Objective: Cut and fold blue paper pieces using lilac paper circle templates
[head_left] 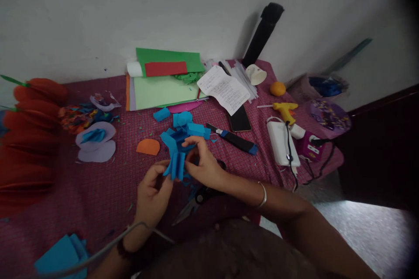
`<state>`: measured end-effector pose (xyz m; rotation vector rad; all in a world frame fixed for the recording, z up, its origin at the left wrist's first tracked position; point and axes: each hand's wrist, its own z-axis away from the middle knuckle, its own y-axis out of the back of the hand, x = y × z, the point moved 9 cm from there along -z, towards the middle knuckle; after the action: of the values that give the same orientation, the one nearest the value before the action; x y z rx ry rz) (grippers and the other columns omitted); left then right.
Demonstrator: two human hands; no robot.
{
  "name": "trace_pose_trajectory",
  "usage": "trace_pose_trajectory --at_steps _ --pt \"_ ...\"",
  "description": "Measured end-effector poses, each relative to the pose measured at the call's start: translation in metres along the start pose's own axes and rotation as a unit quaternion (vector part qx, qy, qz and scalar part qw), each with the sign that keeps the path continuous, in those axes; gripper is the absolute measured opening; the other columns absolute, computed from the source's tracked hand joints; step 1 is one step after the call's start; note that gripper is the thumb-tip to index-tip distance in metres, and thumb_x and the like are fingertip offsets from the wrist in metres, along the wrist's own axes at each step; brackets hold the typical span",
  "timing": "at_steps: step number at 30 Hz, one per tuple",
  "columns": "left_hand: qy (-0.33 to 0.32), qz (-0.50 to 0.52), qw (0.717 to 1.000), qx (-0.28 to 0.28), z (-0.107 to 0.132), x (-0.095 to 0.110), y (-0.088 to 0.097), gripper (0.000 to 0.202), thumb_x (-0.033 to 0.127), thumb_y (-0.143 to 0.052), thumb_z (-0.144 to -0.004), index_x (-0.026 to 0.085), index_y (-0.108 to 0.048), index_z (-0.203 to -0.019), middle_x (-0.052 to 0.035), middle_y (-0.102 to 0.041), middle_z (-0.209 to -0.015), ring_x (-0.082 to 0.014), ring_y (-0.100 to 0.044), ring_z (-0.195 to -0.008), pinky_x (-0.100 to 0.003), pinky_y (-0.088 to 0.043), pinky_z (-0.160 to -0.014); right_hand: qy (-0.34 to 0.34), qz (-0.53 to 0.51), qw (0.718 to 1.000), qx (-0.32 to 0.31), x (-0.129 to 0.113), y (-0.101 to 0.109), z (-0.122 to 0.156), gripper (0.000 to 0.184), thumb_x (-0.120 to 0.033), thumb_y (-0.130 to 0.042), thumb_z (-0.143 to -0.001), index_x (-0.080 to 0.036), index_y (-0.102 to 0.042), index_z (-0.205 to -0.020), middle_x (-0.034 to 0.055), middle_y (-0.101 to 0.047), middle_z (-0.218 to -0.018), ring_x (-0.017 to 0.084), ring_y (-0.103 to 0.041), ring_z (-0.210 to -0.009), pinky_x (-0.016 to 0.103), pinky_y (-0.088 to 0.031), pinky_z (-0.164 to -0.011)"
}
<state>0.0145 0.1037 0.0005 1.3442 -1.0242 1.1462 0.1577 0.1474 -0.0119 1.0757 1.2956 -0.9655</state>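
A folded piece of blue paper is held up between my two hands over the cloth-covered table. My left hand pinches its lower left edge between thumb and fingers. On its right side, my right hand is closed with the fingers at the paper's edge; its fingertips partly hide there. Just beyond lie more folded blue paper pieces in a loose pile. Scissors lie below my right hand, partly covered by the wrist. An orange paper piece rests to the left.
A cutter knife, a phone and a written sheet lie to the right. Beyond them are a yellow glue gun, a white power bank and cables. Coloured paper sheets lie at the back; orange paper pumpkins stand left.
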Motion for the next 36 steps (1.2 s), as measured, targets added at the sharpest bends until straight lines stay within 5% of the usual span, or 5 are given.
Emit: trace_pose_trajectory --at_steps 7,15,23,29,36 --pt "-0.039 -0.049 0.997 0.047 -0.002 0.008 0.012 0.011 0.022 -0.061 -0.079 0.020 -0.056 -0.070 -0.0023 -0.068 -0.085 -0.0166 -0.062 -0.074 -0.027 -0.049 -0.066 0.204 0.090 0.974 -0.030 -0.060 0.007 0.011 0.012 -0.013 -0.055 -0.081 -0.020 -0.058 -0.090 0.0103 -0.052 -0.117 0.023 -0.052 -0.111 0.037 -0.047 -0.088" --pt "-0.188 -0.169 0.967 0.037 0.009 0.028 0.006 0.012 0.013 -0.062 -0.076 0.021 -0.053 -0.074 -0.0052 -0.065 -0.103 -0.0201 -0.062 -0.094 -0.033 -0.047 -0.082 0.116 0.084 0.988 -0.066 -0.040 -0.004 0.002 0.014 -0.023 -0.062 -0.082 -0.018 -0.054 -0.071 0.0102 -0.056 -0.115 0.022 -0.054 -0.113 0.037 -0.044 -0.094" --pt "0.099 0.194 0.974 0.062 -0.010 -0.016 0.020 0.018 0.030 -0.066 -0.078 0.021 -0.051 -0.075 0.0042 -0.063 -0.065 -0.0143 -0.063 -0.060 -0.028 -0.052 -0.061 0.149 0.149 0.972 0.104 -0.054 0.062 -0.030 0.013 -0.028 -0.059 -0.084 -0.019 -0.059 -0.093 0.0122 -0.054 -0.120 0.024 -0.052 -0.115 0.042 -0.042 -0.098" --pt "0.163 0.281 0.946 -0.014 -0.006 -0.018 -0.003 0.024 0.024 -0.078 -0.066 0.018 -0.057 -0.077 0.0030 -0.066 -0.065 -0.0116 -0.062 -0.054 -0.020 -0.047 -0.049 0.215 0.211 0.953 -0.014 -0.077 0.032 -0.008 0.050 -0.018 -0.063 -0.078 -0.021 -0.048 -0.126 0.0123 -0.043 -0.138 0.025 -0.041 -0.128 0.045 -0.035 -0.106" --pt "0.153 0.257 0.952 -0.058 -0.002 -0.012 -0.010 0.023 0.031 -0.075 -0.071 0.018 -0.057 -0.077 0.0013 -0.066 -0.061 -0.0136 -0.062 -0.054 -0.023 -0.049 -0.050 0.088 0.041 0.990 -0.103 -0.042 -0.003 0.002 0.034 -0.015 -0.060 -0.079 -0.020 -0.053 -0.112 -0.0010 -0.055 -0.082 0.013 -0.056 -0.075 0.028 -0.048 -0.072"
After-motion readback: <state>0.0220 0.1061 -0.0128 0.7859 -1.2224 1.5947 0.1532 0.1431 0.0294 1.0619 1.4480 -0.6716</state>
